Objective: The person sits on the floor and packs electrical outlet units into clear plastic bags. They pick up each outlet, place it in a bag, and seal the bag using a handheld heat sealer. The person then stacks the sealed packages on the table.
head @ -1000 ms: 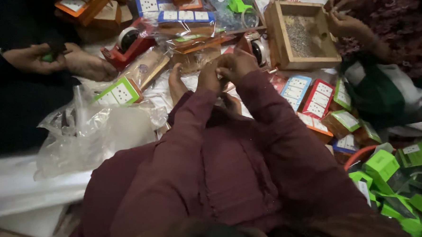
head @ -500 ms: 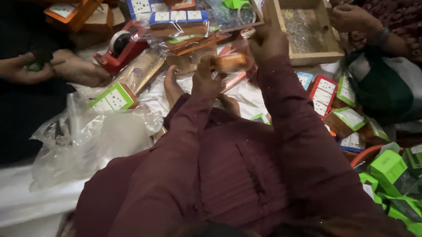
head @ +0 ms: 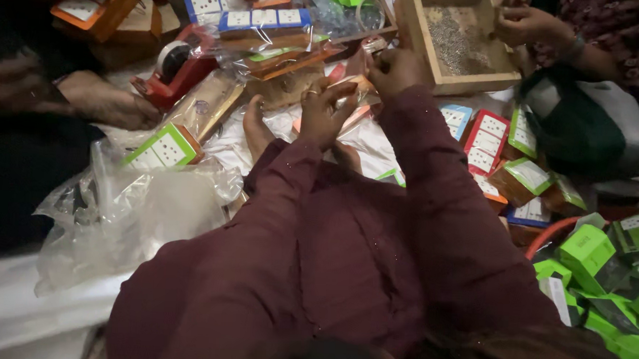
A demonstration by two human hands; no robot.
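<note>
This looks like a small packing workplace, run by hand on the floor. Small labelled packets (head: 488,140) in red, blue and green lie spread everywhere, with green cartons (head: 586,248) heaped to one side. A red tape dispenser (head: 172,65), clear plastic bags (head: 127,214) and a wooden tray (head: 455,42) of loose grainy material sit among several seated people working close together.

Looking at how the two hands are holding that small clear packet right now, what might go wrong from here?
The left hand and right hand pinch a small clear packet above a crowded pile, so it might slip and get lost among the loose cards. The wooden tray of fine grains sits right beside the right hand; a nudge could perhaps spill it. A co-worker's hand at that tray may collide.
</note>
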